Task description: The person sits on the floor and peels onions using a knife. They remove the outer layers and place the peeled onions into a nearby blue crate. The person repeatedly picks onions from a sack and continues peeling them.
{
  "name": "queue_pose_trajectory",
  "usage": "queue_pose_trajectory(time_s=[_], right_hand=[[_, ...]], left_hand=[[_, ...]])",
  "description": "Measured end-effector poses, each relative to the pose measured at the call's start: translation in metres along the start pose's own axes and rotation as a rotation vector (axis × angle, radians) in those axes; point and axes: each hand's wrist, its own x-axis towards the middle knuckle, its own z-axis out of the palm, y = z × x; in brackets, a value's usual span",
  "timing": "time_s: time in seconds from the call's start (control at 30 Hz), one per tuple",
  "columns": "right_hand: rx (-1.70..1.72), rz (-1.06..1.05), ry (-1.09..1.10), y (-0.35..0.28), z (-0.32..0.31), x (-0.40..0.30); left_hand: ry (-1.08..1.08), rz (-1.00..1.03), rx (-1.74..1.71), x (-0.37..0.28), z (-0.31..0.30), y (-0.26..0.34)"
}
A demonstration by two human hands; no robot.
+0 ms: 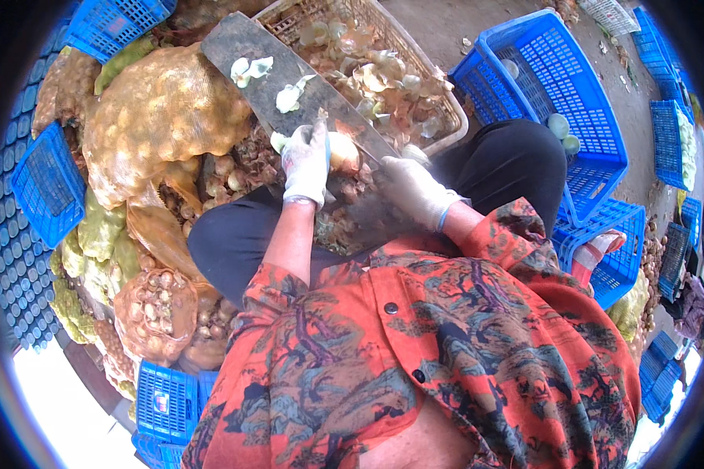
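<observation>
My left hand (307, 166), in a white knit glove, is closed at the lower edge of a dark board (234, 50). A yellow-brown onion (344, 153) shows against its fingers, and the hand seems to grip it. My right hand (413, 190), also gloved, is curled at the board's near end. Whatever lies inside that fist is hidden. A pale peeled onion (415, 155) sits just above it. Pale onion scraps (290, 95) lie on the board. Between my knees are loose onions and dry skins (352, 190).
A plastic crate (454, 108) of onion peelings stands beyond the board. At right, a blue crate (598, 117) holds several peeled onions (558, 125). Full mesh sacks of onions (164, 105) crowd the left. Another blue crate (47, 184) leans there. More blue crates (167, 404) stand at lower left.
</observation>
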Motion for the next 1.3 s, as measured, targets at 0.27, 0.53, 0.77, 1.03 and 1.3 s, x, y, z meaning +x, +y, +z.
queue_pose_trajectory(time_s=[0.27,0.53,0.77,1.03,1.3], right_hand=[[0.004,0.083,-0.051,-0.019,-0.006,0.004],[-0.06,0.041,-0.005,-0.016,0.004,0.011],[0.216,0.077,-0.154,-0.008,-0.005,0.018],[0.393,0.295,-0.074,-0.018,-0.016,0.032],[0.657,0.024,0.146,-0.007,0.018,0.071]], left_hand=[[0.13,0.301,0.137,-0.005,0.011,-0.014],[-0.067,0.079,-0.393,0.011,0.002,-0.018],[-0.076,0.14,-0.444,0.015,0.003,-0.028],[-0.134,0.269,-0.48,0.012,0.0,-0.044],[-0.202,0.258,-0.61,0.009,-0.005,-0.053]])
